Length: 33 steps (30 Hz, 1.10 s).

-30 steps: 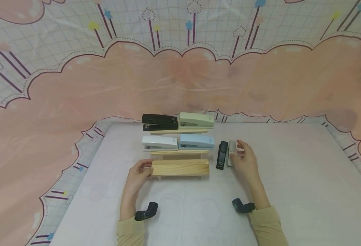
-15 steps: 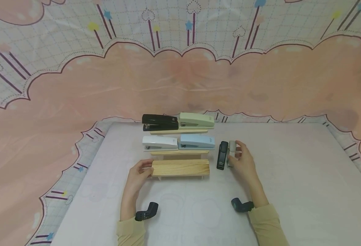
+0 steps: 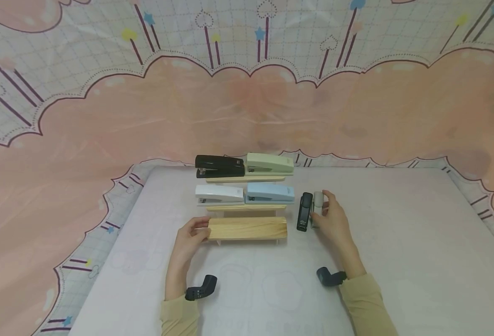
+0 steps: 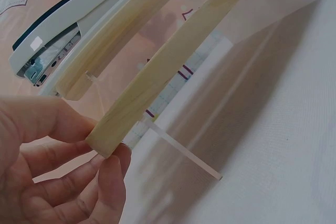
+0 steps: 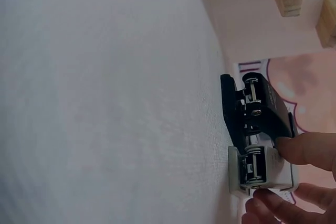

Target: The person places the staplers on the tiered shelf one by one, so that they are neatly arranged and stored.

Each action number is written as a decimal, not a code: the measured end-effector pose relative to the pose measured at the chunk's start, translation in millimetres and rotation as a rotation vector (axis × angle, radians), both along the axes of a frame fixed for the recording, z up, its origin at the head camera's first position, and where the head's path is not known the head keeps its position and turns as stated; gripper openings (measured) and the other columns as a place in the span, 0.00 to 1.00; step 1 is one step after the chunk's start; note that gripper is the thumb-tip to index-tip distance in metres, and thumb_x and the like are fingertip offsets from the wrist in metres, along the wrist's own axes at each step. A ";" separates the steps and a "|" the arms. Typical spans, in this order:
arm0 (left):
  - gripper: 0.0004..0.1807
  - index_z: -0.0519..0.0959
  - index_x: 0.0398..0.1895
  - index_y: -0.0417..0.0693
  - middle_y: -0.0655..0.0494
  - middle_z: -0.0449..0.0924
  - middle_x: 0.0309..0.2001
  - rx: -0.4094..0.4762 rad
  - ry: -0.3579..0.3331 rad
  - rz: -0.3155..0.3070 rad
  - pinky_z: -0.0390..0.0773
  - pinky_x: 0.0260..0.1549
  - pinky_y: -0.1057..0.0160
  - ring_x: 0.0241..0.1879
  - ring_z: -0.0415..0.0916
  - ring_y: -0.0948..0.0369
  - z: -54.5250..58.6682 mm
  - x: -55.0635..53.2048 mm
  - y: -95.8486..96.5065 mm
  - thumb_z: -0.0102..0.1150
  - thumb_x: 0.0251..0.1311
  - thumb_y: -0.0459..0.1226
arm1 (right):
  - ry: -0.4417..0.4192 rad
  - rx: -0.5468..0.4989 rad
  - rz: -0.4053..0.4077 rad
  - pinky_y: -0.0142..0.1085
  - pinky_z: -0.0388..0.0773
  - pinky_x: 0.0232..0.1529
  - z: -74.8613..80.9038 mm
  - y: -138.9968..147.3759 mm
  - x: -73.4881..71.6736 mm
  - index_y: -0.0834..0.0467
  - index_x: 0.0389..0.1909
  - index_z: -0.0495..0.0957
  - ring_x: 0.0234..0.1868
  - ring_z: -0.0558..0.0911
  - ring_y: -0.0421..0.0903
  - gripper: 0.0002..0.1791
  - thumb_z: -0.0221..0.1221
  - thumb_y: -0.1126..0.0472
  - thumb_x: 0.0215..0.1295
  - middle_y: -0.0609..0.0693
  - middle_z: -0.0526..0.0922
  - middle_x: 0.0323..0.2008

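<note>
My left hand (image 3: pixel 189 239) holds the left end of the lowest wooden step (image 3: pixel 247 228) of a tiered display stand. In the left wrist view, the thumb and fingers pinch that step's end (image 4: pixel 107 137), with a clear support leg (image 4: pixel 186 153) beneath. To the right of the stand, my right hand (image 3: pixel 334 221) grips a small light grey stapler (image 3: pixel 318 200) between thumb and fingers. A small black stapler (image 3: pixel 304 212) stands right beside the grey one; the right wrist view shows the grey stapler (image 5: pixel 262 169) on the white surface, my thumb (image 5: pixel 310 149) at its side.
On the middle step sit a white stapler (image 3: pixel 219 194) and a light blue stapler (image 3: pixel 270 193). The top step carries a large black stapler (image 3: pixel 219 166) and a pale green one (image 3: pixel 270 163). A patterned cloth (image 3: pixel 272 112) hangs behind the white table (image 3: pixel 419 242).
My right hand has shifted slightly left and closed its thumb and fingers onto the grey stapler. The left hand keeps its hold on the step; the staplers stay in place.
</note>
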State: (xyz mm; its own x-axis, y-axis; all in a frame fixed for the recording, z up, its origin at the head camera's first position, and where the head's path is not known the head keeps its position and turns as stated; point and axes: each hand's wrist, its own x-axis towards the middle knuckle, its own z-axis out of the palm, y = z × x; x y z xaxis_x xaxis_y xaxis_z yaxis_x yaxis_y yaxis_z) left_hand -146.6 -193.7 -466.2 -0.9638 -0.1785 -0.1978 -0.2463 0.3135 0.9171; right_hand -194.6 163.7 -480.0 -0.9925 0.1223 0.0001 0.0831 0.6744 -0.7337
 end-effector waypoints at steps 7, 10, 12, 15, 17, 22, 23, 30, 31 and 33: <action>0.21 0.74 0.58 0.42 0.42 0.76 0.54 0.004 0.004 0.000 0.78 0.41 0.67 0.44 0.77 0.61 -0.5 -0.2 0.7 0.54 0.59 0.30 | 0.005 -0.005 0.016 0.50 0.78 0.46 2.8 1.5 -0.2 0.62 0.72 0.51 0.49 0.78 0.60 0.42 0.59 0.62 0.60 0.67 0.74 0.53; 0.21 0.74 0.58 0.41 0.42 0.76 0.53 0.018 0.007 0.000 0.78 0.40 0.69 0.43 0.77 0.62 -1.5 -0.5 0.6 0.54 0.59 0.29 | 0.003 -0.010 0.018 0.50 0.77 0.45 3.1 1.9 0.0 0.63 0.72 0.51 0.49 0.77 0.60 0.41 0.59 0.63 0.60 0.68 0.74 0.53; 0.21 0.74 0.57 0.40 0.42 0.75 0.53 0.026 0.011 0.000 0.78 0.39 0.69 0.42 0.77 0.62 -2.3 -0.7 0.4 0.54 0.58 0.28 | 0.002 -0.010 0.015 0.49 0.77 0.44 3.3 2.1 -0.4 0.62 0.72 0.51 0.49 0.77 0.59 0.41 0.59 0.63 0.60 0.67 0.74 0.52; 0.21 0.74 0.57 0.40 0.42 0.75 0.53 0.024 0.012 0.001 0.78 0.38 0.69 0.42 0.76 0.63 -2.5 -0.9 0.3 0.54 0.58 0.28 | 0.003 -0.009 0.009 0.47 0.77 0.42 3.7 1.6 -0.5 0.63 0.72 0.52 0.47 0.77 0.58 0.41 0.59 0.64 0.60 0.67 0.74 0.51; 0.21 0.74 0.57 0.40 0.42 0.75 0.53 0.023 0.011 0.005 0.78 0.39 0.69 0.42 0.77 0.62 -2.7 -1.2 0.2 0.54 0.58 0.28 | 0.006 -0.006 0.004 0.45 0.76 0.40 4.2 1.1 -0.9 0.63 0.72 0.53 0.46 0.76 0.58 0.40 0.59 0.64 0.60 0.66 0.74 0.50; 0.22 0.74 0.58 0.41 0.42 0.75 0.53 0.021 0.005 0.006 0.78 0.39 0.70 0.43 0.76 0.62 -1.7 -1.1 0.4 0.54 0.58 0.29 | 0.024 0.009 -0.011 0.40 0.75 0.35 4.3 0.4 -1.8 0.64 0.71 0.55 0.43 0.77 0.56 0.39 0.59 0.66 0.58 0.65 0.75 0.47; 0.22 0.74 0.58 0.41 0.42 0.75 0.53 0.020 0.004 0.005 0.78 0.39 0.70 0.43 0.76 0.63 -1.5 -1.0 0.4 0.54 0.58 0.29 | 0.027 0.013 -0.014 0.39 0.75 0.34 4.1 0.5 -2.1 0.64 0.70 0.56 0.43 0.77 0.56 0.39 0.59 0.66 0.58 0.65 0.75 0.46; 0.21 0.74 0.58 0.39 0.41 0.75 0.53 0.024 0.014 0.004 0.78 0.39 0.69 0.43 0.76 0.62 0.1 0.4 0.6 0.54 0.59 0.28 | 0.030 0.039 -0.028 0.37 0.73 0.32 3.8 2.2 -2.3 0.62 0.70 0.57 0.42 0.76 0.56 0.38 0.57 0.67 0.56 0.64 0.75 0.47; 0.21 0.74 0.58 0.39 0.40 0.75 0.53 0.027 0.016 0.002 0.78 0.39 0.69 0.43 0.76 0.62 0.0 0.5 0.5 0.53 0.59 0.28 | 0.029 0.041 -0.029 0.37 0.73 0.32 4.2 2.2 -2.2 0.62 0.70 0.57 0.42 0.76 0.56 0.38 0.57 0.67 0.56 0.64 0.75 0.47; 0.21 0.74 0.57 0.39 0.40 0.75 0.53 0.032 0.017 0.001 0.78 0.40 0.69 0.43 0.76 0.62 -0.1 0.5 0.4 0.53 0.59 0.28 | 0.027 0.040 -0.028 0.36 0.71 0.32 4.5 2.5 -2.1 0.62 0.70 0.57 0.42 0.76 0.56 0.38 0.57 0.67 0.56 0.65 0.75 0.47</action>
State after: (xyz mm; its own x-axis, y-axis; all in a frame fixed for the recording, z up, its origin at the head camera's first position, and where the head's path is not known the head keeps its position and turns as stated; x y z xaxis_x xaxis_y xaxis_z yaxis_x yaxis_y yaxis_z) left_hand -146.1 -193.2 -466.3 -0.9671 -0.1729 -0.1869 -0.2306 0.2836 0.9308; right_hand -196.6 166.1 -475.5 -0.9882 0.1498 0.0325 0.0829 0.7007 -0.7087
